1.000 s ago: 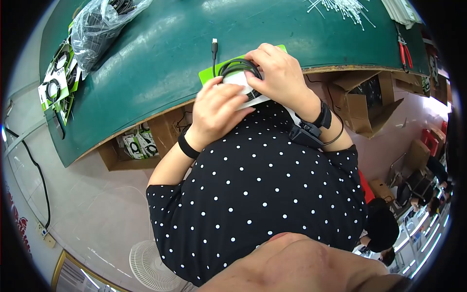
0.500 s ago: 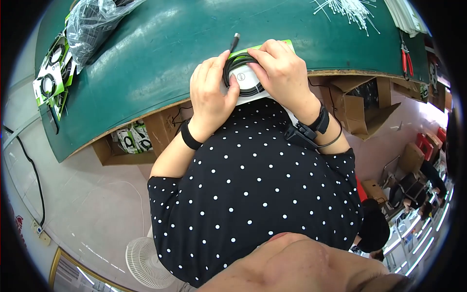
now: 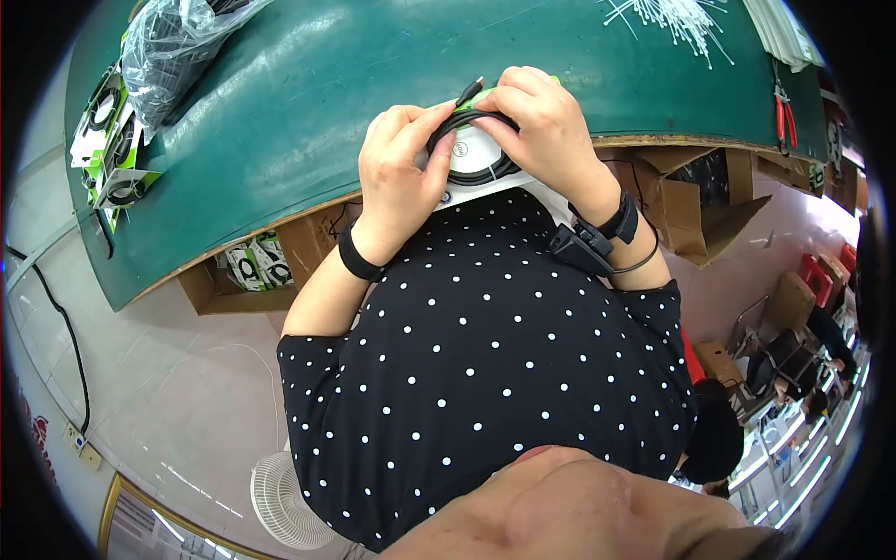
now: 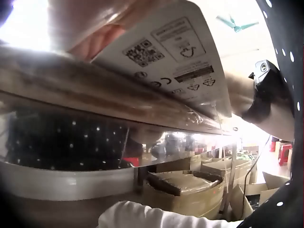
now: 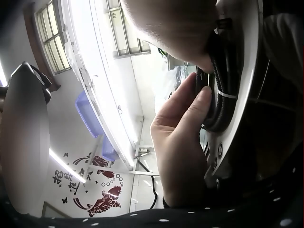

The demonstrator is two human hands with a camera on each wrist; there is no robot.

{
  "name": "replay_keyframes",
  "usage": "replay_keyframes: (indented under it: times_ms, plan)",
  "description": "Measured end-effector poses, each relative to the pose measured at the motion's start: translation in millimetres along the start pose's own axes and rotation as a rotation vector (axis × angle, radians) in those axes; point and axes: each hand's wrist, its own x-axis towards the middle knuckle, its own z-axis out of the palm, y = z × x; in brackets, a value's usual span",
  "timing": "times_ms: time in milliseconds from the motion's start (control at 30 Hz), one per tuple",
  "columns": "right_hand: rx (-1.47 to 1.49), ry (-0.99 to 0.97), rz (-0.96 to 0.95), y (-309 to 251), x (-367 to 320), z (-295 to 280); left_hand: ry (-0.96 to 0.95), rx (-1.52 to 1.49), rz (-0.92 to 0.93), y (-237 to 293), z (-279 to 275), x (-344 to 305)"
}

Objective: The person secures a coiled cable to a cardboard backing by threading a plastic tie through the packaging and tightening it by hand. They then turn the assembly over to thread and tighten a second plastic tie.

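Note:
A coiled black cable [image 3: 478,177] lies on a white and green packaging card [image 3: 474,149] at the table's near edge. My left hand [image 3: 397,168] pinches the coil's upper left side between thumb and fingers. At the upper right, my right hand [image 3: 546,126] pinches the coil too, its thumb inside the loop. The cable's plug [image 3: 470,91] sticks up between both hands, beyond the coil. A white tie [image 5: 227,95] binds part of the coil in the right wrist view. The card's printed back [image 4: 185,61], with a QR code, shows in the left wrist view.
On the green table [image 3: 308,103] stand a plastic bag of black items [image 3: 182,56] and carded cables [image 3: 112,140], at left. White cable ties [image 3: 667,23] and red-handled pliers [image 3: 784,117] lie at right. Open cardboard boxes [image 3: 686,210] stand below the edge.
My left hand has gone from lying across the card to pinching the coil's upper left. The plug has swung right, from beside the card to above the coil. The right hand keeps its grip.

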Motion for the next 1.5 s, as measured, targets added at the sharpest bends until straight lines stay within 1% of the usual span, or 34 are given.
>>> replay_keyframes:
  times_ms: [133, 200, 267, 300, 433, 567, 700, 800, 833, 933, 967, 1067, 1233, 1333, 1400, 1500]
  plan:
    - [0.051, -0.073, 0.047, 1, 4, -6, -0.001, 0.009, 0.002, -1, -1, 3]
    - [0.100, -0.064, 0.081, 0, 5, -9, 0.002, 0.012, 0.003, -2, -2, 4]
    - [0.196, -0.052, 0.149, 0, 5, -10, 0.007, -0.019, -0.038, -2, -1, 4]
    - [0.196, -0.056, 0.153, 1, 4, -10, 0.007, -0.037, -0.061, -2, 0, 4]
    - [0.114, -0.070, 0.101, 6, 0, -8, -0.002, -0.093, -0.070, -7, 0, 6]
    - [0.122, -0.029, 0.038, 7, -1, -3, 0.009, -0.093, -0.121, -5, 1, 11]
    - [0.077, 0.020, -0.027, 5, -2, -5, 0.007, -0.125, -0.123, -9, 4, 14]
    - [0.190, 0.074, 0.136, 3, -11, -14, 0.010, -0.112, -0.147, -6, 3, 13]
    - [0.189, 0.072, 0.134, -1, -16, -19, 0.015, -0.106, -0.160, -5, 3, 13]
    - [0.053, -0.202, 0.395, -18, -35, -36, 0.030, -0.105, -0.149, -7, 6, 13]
    - [0.052, -0.200, 0.402, -19, -35, -35, 0.035, -0.106, -0.140, -7, 7, 13]
    - [-0.118, -0.109, 0.240, -25, -30, -23, 0.040, -0.078, -0.111, -6, 9, 13]
    - [-0.179, -0.120, 0.202, -26, -21, -16, 0.058, -0.053, -0.081, -7, 9, 13]
    - [-0.112, -0.129, 0.149, -25, -22, -9, 0.055, -0.059, -0.059, -13, 10, 11]
    - [-0.108, -0.150, 0.158, -25, -21, -12, 0.056, -0.058, -0.050, -14, 8, 10]
    - [-0.100, -0.183, 0.181, -25, -19, -18, -0.015, -0.026, -0.037, -11, 1, 13]
